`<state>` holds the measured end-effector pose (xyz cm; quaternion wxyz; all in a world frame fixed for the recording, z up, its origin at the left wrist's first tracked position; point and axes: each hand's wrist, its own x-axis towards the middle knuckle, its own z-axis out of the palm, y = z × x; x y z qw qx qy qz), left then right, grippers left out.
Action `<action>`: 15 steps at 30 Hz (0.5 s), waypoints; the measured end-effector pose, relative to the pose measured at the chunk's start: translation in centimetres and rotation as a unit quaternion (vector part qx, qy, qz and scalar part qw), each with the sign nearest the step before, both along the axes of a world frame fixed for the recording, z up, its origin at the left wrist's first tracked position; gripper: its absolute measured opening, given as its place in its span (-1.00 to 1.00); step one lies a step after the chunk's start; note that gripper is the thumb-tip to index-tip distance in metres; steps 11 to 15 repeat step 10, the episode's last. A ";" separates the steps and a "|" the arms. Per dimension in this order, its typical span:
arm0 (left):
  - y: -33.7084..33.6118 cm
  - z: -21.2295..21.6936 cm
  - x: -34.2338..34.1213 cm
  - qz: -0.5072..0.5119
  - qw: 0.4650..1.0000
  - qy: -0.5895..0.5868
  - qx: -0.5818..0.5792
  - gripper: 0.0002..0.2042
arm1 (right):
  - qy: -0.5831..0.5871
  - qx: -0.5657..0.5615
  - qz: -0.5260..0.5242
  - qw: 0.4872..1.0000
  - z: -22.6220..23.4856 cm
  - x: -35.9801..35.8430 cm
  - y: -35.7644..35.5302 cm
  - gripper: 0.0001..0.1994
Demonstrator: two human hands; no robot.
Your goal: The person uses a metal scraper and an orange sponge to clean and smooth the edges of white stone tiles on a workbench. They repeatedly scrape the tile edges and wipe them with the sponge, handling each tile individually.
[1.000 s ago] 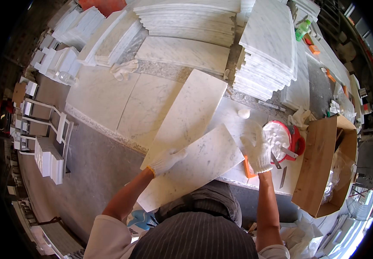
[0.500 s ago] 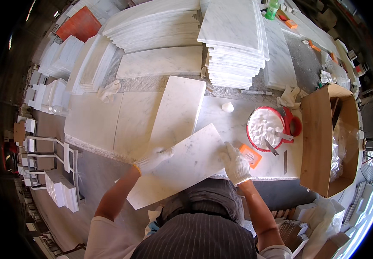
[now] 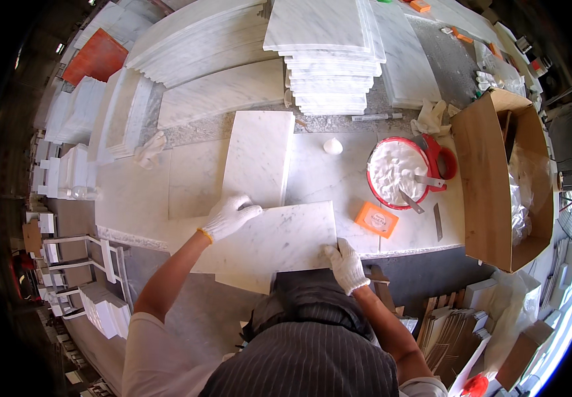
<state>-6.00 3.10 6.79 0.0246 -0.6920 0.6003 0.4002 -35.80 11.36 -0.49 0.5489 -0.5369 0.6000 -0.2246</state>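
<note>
A flat white marble slab [image 3: 279,237] with grey veins lies level across the table's front edge. In its white knit glove, my left hand [image 3: 228,218] grips the slab's far edge, thumb along the top. My right hand [image 3: 348,267], gloved too, is closed around the right end near the front corner; its fingertips are partly hidden. Another marble slab [image 3: 259,149] lies lengthwise just beyond, on the table. Under the held slab's near side, a pale slab edge [image 3: 246,283] sticks out.
To the right stand a red tub of white paste [image 3: 392,165] with putty knives [image 3: 411,201], an orange box [image 3: 376,219], a thin metal strip [image 3: 438,221] and an open cardboard box [image 3: 484,178]. A white lump [image 3: 333,145] sits mid-table. Tall slab stacks [image 3: 329,83] rise behind.
The slab has turned from a steep slant to nearly parallel with the table's front edge. My left hand has shifted to its far edge, and my right hand has come nearer my body.
</note>
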 end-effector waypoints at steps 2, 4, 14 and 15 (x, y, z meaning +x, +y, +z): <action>1.5 -0.1 -1.3 0.044 0.996 -0.001 -0.084 -0.68 | -0.003 -0.001 -0.002 1.000 -0.2 -0.5 0.2 -0.75; 3.4 -1.4 -1.5 0.012 0.970 -0.041 -0.237 -0.74 | -0.018 0.003 0.003 1.000 0.0 -0.4 -0.1 -0.75; 3.8 -0.5 -1.6 -0.037 0.892 -0.138 -0.429 -0.77 | -0.107 0.059 0.018 0.992 -1.0 -0.9 -0.6 -0.71; 3.8 -0.5 -1.6 -0.037 0.892 -0.138 -0.429 -0.77 | -0.107 0.059 0.018 0.992 -1.0 -0.9 -0.6 -0.71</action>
